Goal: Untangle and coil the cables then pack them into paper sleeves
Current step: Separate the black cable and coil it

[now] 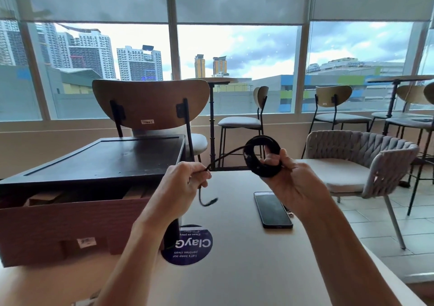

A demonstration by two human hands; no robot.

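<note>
Cable (pixel 250 158): black, matt sheath.
Table (pixel 246 258): smooth, matt, pale top.
Phone (pixel 272 209): glossy black screen.
Box (pixel 58 223): brown ribbed cardboard.
Chair (pixel 150 101): wood back, black metal frame.

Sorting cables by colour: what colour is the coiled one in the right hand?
Black, seen in the head view: the coiled cable, held in the right hand.

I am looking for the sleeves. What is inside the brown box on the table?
Through the gap at the top of the brown box, some brown paper or cardboard pieces show. The black panel lying on top covers the rest, so it cannot be seen.
</note>
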